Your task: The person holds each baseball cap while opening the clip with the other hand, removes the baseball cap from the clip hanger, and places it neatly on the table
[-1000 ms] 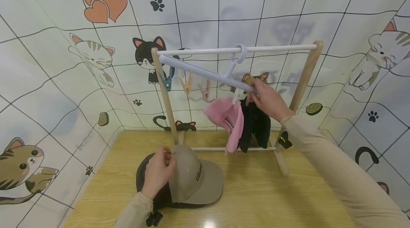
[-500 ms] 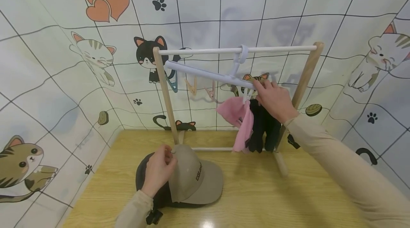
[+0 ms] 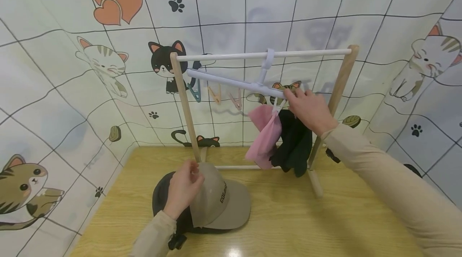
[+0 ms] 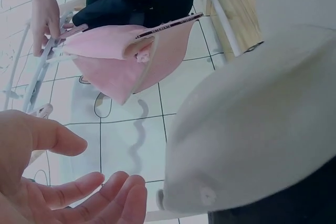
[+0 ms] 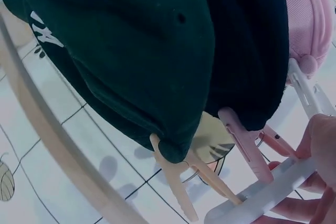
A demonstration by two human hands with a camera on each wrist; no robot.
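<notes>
My right hand (image 3: 312, 110) grips the right end of a pale lavender clip hanger (image 3: 231, 82), which slants down to the right. Its hook (image 3: 268, 58) sits over the rack's white bar. Below that hand hang a pink cap (image 3: 265, 136) on a white clip (image 5: 310, 90), a dark navy cap (image 5: 249, 40) on a pink clip (image 5: 247, 142), and a green cap (image 5: 121, 51) with white lettering on a peach clip (image 5: 173, 177). My left hand (image 3: 183, 189), fingers loosely bent, holds nothing beside the crown of a beige cap (image 3: 211, 201).
The beige cap lies over a black cap (image 3: 160, 193) on the wooden table (image 3: 288, 225). A rack with wooden posts (image 3: 185, 108) stands behind. Teal (image 3: 195, 90), orange (image 3: 215, 94) and pink (image 3: 236, 100) clips dangle at the hanger's left. Cat-printed sheeting (image 3: 223, 4) encloses the table.
The hanger has shifted slightly right with my right hand, and its hook has turned on the bar. The hanging caps have swung right. My left hand has edged right.
</notes>
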